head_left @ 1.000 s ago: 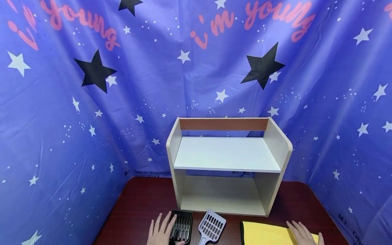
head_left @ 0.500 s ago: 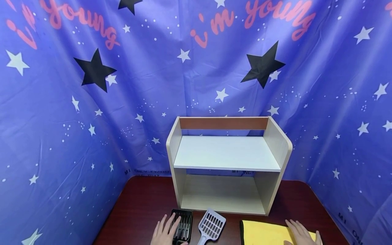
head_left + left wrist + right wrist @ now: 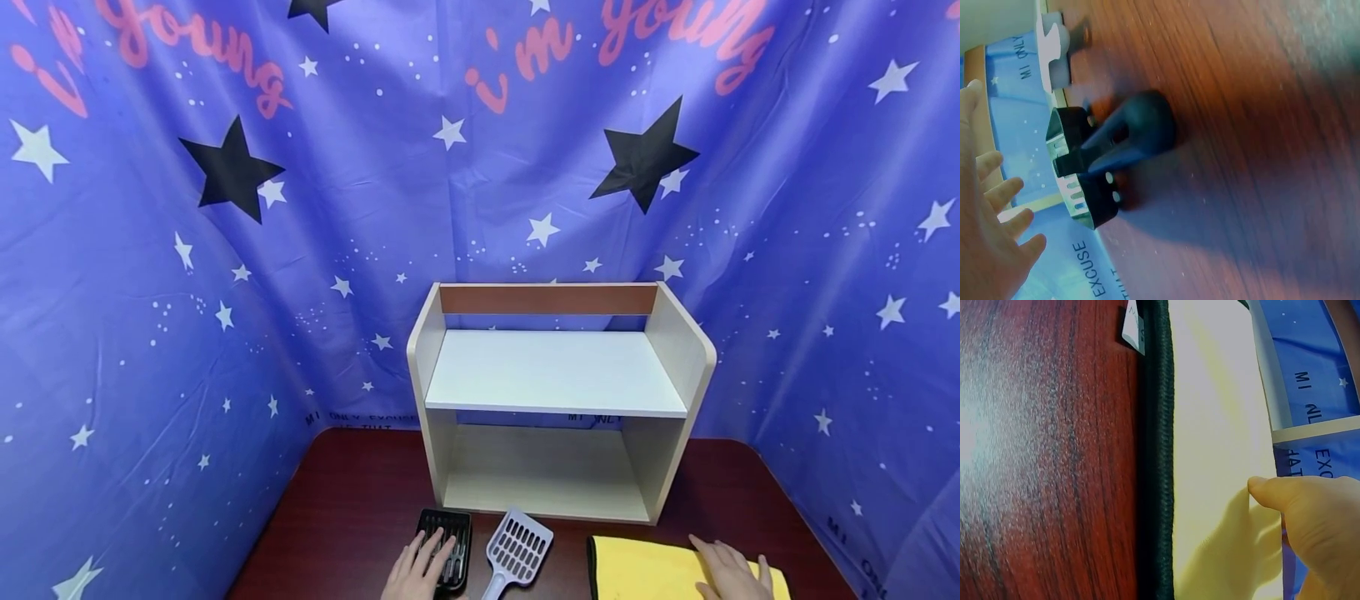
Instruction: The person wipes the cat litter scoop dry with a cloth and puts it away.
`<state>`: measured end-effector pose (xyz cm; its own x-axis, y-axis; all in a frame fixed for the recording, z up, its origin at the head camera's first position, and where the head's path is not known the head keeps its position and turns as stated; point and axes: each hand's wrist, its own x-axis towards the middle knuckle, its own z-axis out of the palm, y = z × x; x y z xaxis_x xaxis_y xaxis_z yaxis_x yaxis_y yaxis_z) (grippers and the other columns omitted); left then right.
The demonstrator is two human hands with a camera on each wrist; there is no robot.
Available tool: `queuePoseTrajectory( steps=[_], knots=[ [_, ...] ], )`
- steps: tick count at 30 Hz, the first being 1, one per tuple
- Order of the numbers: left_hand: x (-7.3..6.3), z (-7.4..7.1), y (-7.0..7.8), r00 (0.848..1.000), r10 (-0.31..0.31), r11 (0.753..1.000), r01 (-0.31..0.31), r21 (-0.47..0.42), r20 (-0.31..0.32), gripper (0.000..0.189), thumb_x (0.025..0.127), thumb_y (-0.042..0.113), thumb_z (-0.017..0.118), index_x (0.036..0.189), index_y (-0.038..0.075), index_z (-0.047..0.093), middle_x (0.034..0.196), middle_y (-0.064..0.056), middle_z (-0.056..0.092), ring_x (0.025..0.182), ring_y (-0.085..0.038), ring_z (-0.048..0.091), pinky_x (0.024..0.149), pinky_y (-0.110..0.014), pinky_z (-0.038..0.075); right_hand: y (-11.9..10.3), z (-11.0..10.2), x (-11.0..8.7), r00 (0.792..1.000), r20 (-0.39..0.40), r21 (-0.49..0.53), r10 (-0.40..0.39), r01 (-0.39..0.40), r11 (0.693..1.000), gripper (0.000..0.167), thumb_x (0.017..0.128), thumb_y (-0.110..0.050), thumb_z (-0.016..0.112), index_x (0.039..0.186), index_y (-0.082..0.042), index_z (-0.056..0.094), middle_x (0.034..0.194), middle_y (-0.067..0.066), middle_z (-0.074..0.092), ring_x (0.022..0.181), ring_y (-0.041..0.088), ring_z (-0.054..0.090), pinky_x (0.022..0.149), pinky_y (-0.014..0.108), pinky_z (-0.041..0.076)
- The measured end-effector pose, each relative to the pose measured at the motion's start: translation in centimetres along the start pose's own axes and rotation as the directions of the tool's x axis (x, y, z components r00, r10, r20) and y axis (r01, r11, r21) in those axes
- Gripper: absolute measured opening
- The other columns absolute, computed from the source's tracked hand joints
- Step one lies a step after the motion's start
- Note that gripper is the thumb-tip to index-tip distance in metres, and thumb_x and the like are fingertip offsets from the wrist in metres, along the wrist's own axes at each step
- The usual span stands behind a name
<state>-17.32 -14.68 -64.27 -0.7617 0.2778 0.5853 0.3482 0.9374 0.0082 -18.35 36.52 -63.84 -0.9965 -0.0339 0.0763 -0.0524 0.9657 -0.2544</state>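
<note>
My left hand (image 3: 416, 571) is spread over a black slotted scoop (image 3: 444, 522) lying at the table's front. In the left wrist view, a gap separates its straight fingers (image 3: 1001, 195) from the scoop's black handle (image 3: 1155, 125). To the right lies a pale grey slotted litter scoop (image 3: 519, 546), untouched. A folded yellow cloth (image 3: 637, 571) with dark edging sits under my right hand (image 3: 729, 571). The right wrist view has the thumb (image 3: 1266, 487) extended over the cloth's far side, a hand shadow falling on it. Whether that hand touches the cloth, I cannot tell.
A pale two-level shelf (image 3: 555, 375) stands on the dark red wooden table (image 3: 352, 492), close behind the scoops and cloth. Blue star-printed curtain (image 3: 360, 208) hangs behind it and along both sides.
My left hand has shifted right and down in the head view, farther over the black scoop. My right hand has moved slightly left above the cloth. The objects stay put.
</note>
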Motion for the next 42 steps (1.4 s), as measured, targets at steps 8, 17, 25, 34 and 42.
queuePoseTrajectory(
  steps=[8,17,25,34,42],
  knots=[
    [-0.3,0.9,0.1,0.996,0.088,0.996,-0.088,-0.009,-0.036,0.077,0.077,0.078,0.059,0.135,0.029,0.057,0.133,0.004,0.063,0.118,-0.025,0.061,0.087,-0.045,0.056,-0.8,-0.2,0.0,0.995,-0.099,-0.06,-0.031,0.025,0.998,0.061,0.074,-0.015,0.081,0.13,-0.006,0.058,0.113,0.014,0.066,0.109,0.041,0.058,0.091,0.08,0.028],
    [-0.5,1.9,0.1,0.978,0.146,0.989,-0.144,0.028,-0.151,0.074,0.09,0.082,0.027,0.131,0.029,0.059,0.127,0.004,0.065,0.111,-0.024,0.064,0.082,-0.039,0.056,-0.8,-1.3,0.3,1.0,0.004,-0.068,-0.017,0.017,0.998,0.034,0.083,-0.018,0.074,0.114,-0.008,0.066,0.1,0.003,0.062,0.101,0.036,0.06,0.091,0.079,0.032],
    [-0.8,1.4,0.8,0.994,0.111,0.994,-0.111,-0.021,-0.014,0.073,0.082,0.081,0.05,0.133,0.03,0.056,0.131,0.005,0.063,0.114,-0.022,0.062,0.083,-0.041,0.057,-1.0,-1.7,0.0,0.97,-0.195,-0.079,-0.147,0.134,0.988,0.02,0.074,-0.016,0.082,0.083,-0.021,0.064,0.085,-0.009,0.052,0.077,0.015,0.056,0.08,0.053,0.051],
    [-0.8,1.5,1.9,0.994,0.079,0.994,-0.074,-0.08,0.069,0.071,0.08,0.077,0.058,0.135,0.031,0.058,0.129,0.007,0.064,0.113,-0.02,0.063,0.086,-0.039,0.056,-1.6,-3.0,-0.4,0.916,-0.294,-0.074,-0.273,0.263,0.962,0.032,0.066,-0.016,0.088,0.077,-0.026,0.06,0.076,-0.021,0.052,0.07,-0.002,0.049,0.066,0.03,0.046],
    [-0.9,2.2,2.8,0.998,0.066,0.99,-0.068,-0.121,-0.017,0.066,0.082,0.074,0.06,0.129,0.029,0.063,0.124,0.007,0.067,0.106,-0.016,0.066,0.08,-0.033,0.058,-2.9,-4.5,-0.8,0.878,-0.332,0.007,-0.344,0.367,0.93,0.035,0.065,-0.016,0.087,0.078,-0.03,0.058,0.077,-0.027,0.05,0.072,-0.005,0.048,0.058,0.025,0.041]
  ],
)
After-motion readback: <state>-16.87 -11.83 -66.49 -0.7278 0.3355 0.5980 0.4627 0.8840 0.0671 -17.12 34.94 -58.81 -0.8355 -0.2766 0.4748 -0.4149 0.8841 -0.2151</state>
